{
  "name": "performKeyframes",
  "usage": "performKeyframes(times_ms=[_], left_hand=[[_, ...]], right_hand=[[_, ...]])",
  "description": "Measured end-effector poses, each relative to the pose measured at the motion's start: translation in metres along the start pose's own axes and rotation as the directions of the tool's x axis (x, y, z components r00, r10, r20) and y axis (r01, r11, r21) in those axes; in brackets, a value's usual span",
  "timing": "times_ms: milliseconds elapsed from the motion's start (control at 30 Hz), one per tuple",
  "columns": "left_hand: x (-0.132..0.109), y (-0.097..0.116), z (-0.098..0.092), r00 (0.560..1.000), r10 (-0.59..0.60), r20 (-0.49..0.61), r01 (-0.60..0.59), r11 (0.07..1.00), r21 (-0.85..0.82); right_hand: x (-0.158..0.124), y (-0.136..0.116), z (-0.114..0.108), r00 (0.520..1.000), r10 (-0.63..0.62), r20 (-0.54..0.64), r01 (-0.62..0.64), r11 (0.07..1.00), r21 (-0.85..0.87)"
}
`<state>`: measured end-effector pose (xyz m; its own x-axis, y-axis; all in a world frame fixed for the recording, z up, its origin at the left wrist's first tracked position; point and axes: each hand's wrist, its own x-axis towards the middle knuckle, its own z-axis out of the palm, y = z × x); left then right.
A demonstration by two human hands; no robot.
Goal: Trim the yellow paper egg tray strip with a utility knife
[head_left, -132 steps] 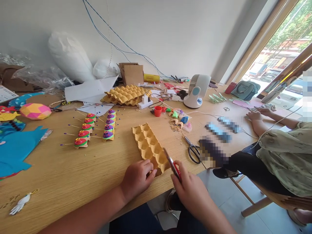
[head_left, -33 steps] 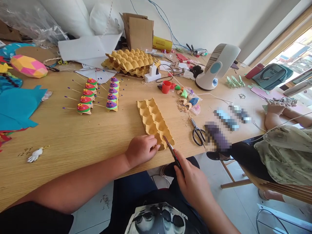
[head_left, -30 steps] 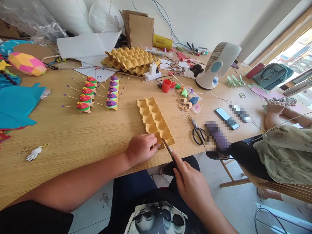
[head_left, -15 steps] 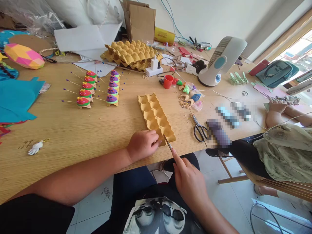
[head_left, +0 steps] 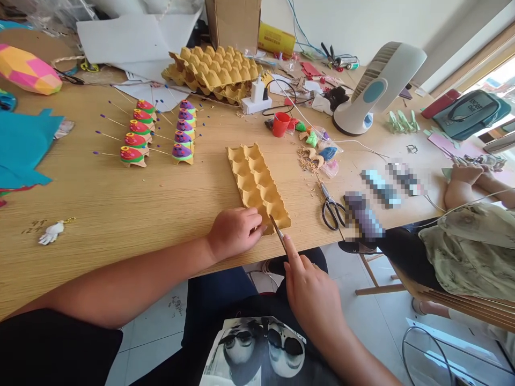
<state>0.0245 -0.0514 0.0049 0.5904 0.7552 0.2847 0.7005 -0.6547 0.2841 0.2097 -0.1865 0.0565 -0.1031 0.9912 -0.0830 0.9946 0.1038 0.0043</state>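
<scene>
A yellow pulp egg carton strip (head_left: 250,182) with two rows of cups lies at the table's front edge. My left hand (head_left: 234,231) is closed on its near left corner, fingers curled over the rim. My right hand (head_left: 316,287) grips a slim knife (head_left: 277,229), index finger stretched along its back. The blade tip touches the near end of the strip, between its two rows. Most of the knife's handle is hidden in my palm. Black-handled scissors (head_left: 332,212) lie on the table to the right of the strip.
Painted egg-cup figures with sticks (head_left: 135,140) stand in two rows at the left. Stacked egg trays (head_left: 217,69), a power strip (head_left: 257,102), a red cup (head_left: 280,124) and a white fan (head_left: 372,94) stand farther back. Another person's arms (head_left: 462,179) rest at the right.
The view has tilted and shifted slightly. The knife tip has moved a little along the near end of the strip; both hands keep their hold.
</scene>
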Motion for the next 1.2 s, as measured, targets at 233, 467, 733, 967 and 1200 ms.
performKeyframes(times_ms=[233,467,733,967,1200], left_hand=[[0.001,0.001,-0.002,1.000,-0.004,-0.003,0.004,1.000,0.003],[0.001,0.000,-0.001,1.000,0.017,-0.018,-0.017,1.000,-0.006],[0.001,0.000,0.000,0.999,0.013,-0.040,-0.014,1.000,-0.003],[0.001,0.001,0.001,0.999,0.014,-0.037,-0.014,1.000,-0.006],[0.000,0.000,0.002,0.999,0.026,-0.041,-0.026,1.000,-0.006]], right_hand=[[0.008,-0.001,-0.002,0.999,-0.023,0.024,0.024,0.999,-0.037],[0.009,-0.001,-0.004,0.998,-0.009,0.064,0.013,0.998,-0.056],[0.007,0.000,-0.011,0.994,-0.008,0.105,0.017,0.996,-0.083],[0.010,-0.003,-0.011,0.993,-0.013,0.120,0.025,0.994,-0.106],[0.016,-0.005,-0.010,0.991,0.006,0.135,0.009,0.994,-0.112]])
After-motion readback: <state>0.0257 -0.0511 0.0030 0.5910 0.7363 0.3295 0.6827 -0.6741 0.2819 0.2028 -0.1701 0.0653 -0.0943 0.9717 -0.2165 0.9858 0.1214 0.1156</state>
